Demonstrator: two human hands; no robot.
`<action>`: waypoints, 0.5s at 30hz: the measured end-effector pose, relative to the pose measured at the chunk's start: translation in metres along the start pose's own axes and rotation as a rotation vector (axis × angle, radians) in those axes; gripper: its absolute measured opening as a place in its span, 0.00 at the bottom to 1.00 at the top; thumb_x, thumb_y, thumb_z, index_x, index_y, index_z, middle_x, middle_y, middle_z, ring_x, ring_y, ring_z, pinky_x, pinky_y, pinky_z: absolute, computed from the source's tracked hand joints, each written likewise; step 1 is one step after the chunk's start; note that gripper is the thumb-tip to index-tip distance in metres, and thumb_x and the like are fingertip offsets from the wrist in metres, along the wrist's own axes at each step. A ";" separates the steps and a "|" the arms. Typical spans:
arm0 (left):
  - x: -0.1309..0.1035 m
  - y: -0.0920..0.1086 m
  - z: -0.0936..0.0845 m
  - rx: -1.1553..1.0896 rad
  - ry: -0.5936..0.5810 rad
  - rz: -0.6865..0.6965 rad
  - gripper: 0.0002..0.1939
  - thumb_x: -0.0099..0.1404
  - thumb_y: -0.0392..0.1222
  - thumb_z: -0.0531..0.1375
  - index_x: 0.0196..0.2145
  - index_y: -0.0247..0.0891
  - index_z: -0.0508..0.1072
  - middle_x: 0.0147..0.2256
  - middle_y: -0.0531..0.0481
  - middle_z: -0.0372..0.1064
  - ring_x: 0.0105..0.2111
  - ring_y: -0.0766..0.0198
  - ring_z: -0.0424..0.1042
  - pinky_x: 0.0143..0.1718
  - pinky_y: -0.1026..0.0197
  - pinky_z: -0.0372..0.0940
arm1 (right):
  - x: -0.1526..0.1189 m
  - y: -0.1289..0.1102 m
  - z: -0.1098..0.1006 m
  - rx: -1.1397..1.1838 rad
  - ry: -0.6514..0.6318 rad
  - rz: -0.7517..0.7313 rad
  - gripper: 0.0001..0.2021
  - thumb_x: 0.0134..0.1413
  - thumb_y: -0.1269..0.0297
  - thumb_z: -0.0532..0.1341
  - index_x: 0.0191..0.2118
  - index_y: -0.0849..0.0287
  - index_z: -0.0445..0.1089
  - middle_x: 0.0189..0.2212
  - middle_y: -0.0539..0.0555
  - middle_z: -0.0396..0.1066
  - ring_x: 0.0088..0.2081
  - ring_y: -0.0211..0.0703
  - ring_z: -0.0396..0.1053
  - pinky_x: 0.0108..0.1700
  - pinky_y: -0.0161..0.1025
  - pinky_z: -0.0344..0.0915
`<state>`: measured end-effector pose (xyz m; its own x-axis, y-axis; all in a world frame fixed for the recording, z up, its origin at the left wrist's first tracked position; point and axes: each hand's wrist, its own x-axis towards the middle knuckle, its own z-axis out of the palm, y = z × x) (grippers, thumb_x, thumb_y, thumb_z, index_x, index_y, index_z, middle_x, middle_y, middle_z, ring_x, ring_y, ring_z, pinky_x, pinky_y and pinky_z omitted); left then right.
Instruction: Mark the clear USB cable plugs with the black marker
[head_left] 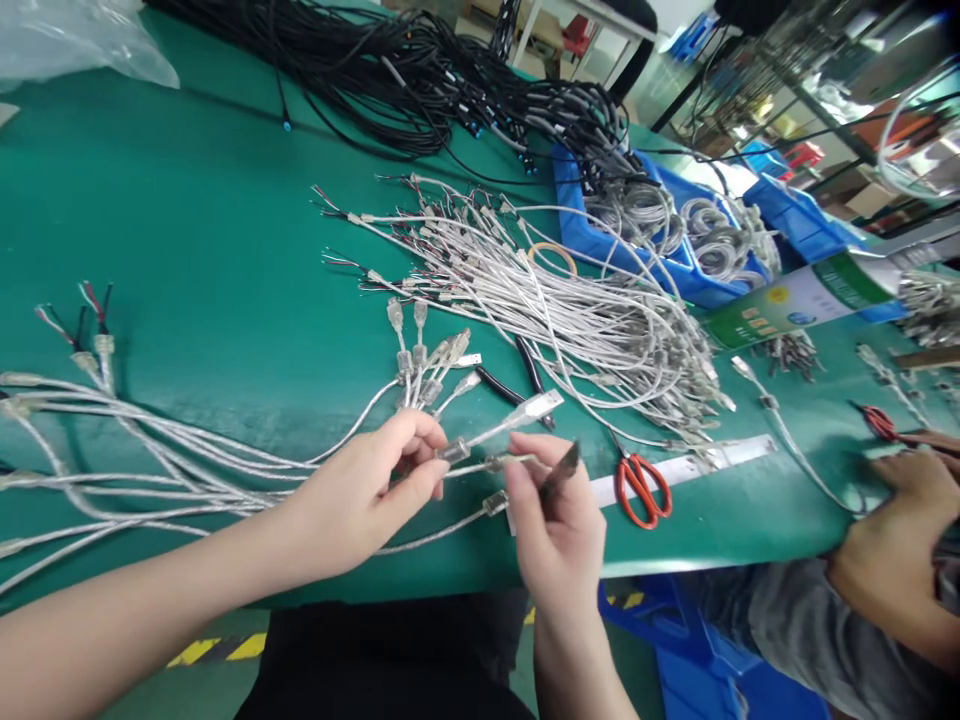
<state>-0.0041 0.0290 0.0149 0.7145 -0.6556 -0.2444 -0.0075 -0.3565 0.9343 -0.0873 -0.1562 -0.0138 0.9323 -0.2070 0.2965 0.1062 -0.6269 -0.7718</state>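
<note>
My left hand (397, 470) is closed on a silvery cable near its clear ferrite lump (453, 451); a USB plug (536, 408) points out to the right. My right hand (555, 500) is closed, its thumb and finger pinching a cable end beside that plug, and a dark blade-like tool (561, 470) shows between its fingers. Just beyond my left hand, several USB plug ends (450, 355) lie bunched. Their pale cables (187, 440) run off to the left, some with bare coloured wires at the tips.
A large heap of pale cables (555, 310) lies ahead, with black-handled pliers (517, 385) and orange-handled scissors (643, 490) nearer. Black cables (420, 90), blue bins (592, 235) and a tilted can (810, 300) stand behind. Another person's hand (900, 520) is at the right.
</note>
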 end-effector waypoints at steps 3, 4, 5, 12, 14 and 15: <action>-0.001 -0.005 0.003 -0.006 0.063 0.022 0.11 0.72 0.50 0.51 0.44 0.41 0.63 0.36 0.52 0.71 0.35 0.64 0.70 0.30 0.65 0.59 | 0.004 -0.005 0.005 0.123 -0.172 -0.064 0.16 0.61 0.75 0.57 0.53 0.56 0.66 0.49 0.57 0.64 0.38 0.35 0.68 0.35 0.31 0.68; -0.001 -0.007 0.004 0.018 0.092 0.038 0.11 0.71 0.50 0.52 0.44 0.41 0.63 0.37 0.51 0.70 0.37 0.63 0.70 0.34 0.64 0.61 | 0.004 -0.005 0.006 0.146 -0.215 -0.087 0.17 0.60 0.77 0.57 0.53 0.56 0.66 0.49 0.56 0.65 0.38 0.35 0.68 0.36 0.30 0.68; -0.001 -0.010 0.005 0.042 0.123 0.054 0.11 0.71 0.50 0.52 0.44 0.41 0.64 0.38 0.50 0.69 0.38 0.63 0.70 0.37 0.64 0.61 | 0.004 -0.003 0.006 0.160 -0.242 -0.109 0.17 0.59 0.78 0.57 0.52 0.57 0.67 0.46 0.55 0.66 0.39 0.35 0.68 0.37 0.30 0.68; 0.006 -0.010 -0.003 -0.383 0.125 -0.107 0.14 0.67 0.51 0.59 0.41 0.38 0.67 0.32 0.50 0.71 0.33 0.64 0.70 0.32 0.65 0.63 | -0.006 0.009 -0.007 -0.054 -0.421 -0.230 0.16 0.64 0.78 0.52 0.51 0.59 0.70 0.40 0.55 0.68 0.39 0.35 0.70 0.41 0.31 0.70; 0.009 -0.008 -0.005 -0.545 0.118 -0.140 0.13 0.64 0.47 0.63 0.40 0.36 0.69 0.30 0.51 0.72 0.29 0.66 0.70 0.30 0.66 0.64 | -0.008 0.009 -0.012 -0.109 -0.517 -0.237 0.15 0.64 0.77 0.52 0.50 0.59 0.71 0.39 0.55 0.69 0.38 0.35 0.71 0.39 0.31 0.71; 0.011 -0.007 -0.006 -0.613 0.124 -0.148 0.12 0.62 0.44 0.65 0.40 0.35 0.69 0.29 0.51 0.73 0.29 0.67 0.70 0.31 0.66 0.65 | -0.009 0.009 -0.014 -0.122 -0.546 -0.238 0.15 0.64 0.77 0.52 0.50 0.59 0.71 0.39 0.55 0.69 0.37 0.35 0.71 0.39 0.31 0.71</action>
<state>0.0078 0.0285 0.0078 0.7530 -0.5341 -0.3843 0.4724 0.0322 0.8808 -0.0995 -0.1704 -0.0154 0.9337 0.3449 0.0966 0.3236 -0.6966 -0.6403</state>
